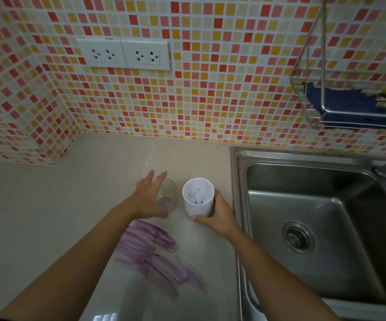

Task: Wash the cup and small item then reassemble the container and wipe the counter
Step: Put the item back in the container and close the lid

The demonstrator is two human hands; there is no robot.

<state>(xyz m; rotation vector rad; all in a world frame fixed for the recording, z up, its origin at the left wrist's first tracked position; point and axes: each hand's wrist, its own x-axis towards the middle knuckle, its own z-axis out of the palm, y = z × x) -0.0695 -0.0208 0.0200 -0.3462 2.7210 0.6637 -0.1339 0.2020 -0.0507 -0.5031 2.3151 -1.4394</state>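
A white plastic cup (197, 198) stands upright on the beige counter (48, 216), and my right hand (217, 214) grips its right side. Inside the cup I see a small white part at the bottom. Just to its left stands a clear cup (170, 195). My left hand (149, 196) hovers at that clear cup's left side with the fingers stretched out straight; I cannot tell whether it touches it. Purple smears (155, 253) mark the counter below both hands.
A steel sink (314, 216) with a drain fills the right side; its tap shows at the right edge. A wire rack (349, 107) on the tiled wall holds a blue cloth and a yellow sponge. Two wall sockets (123, 54) sit above the counter.
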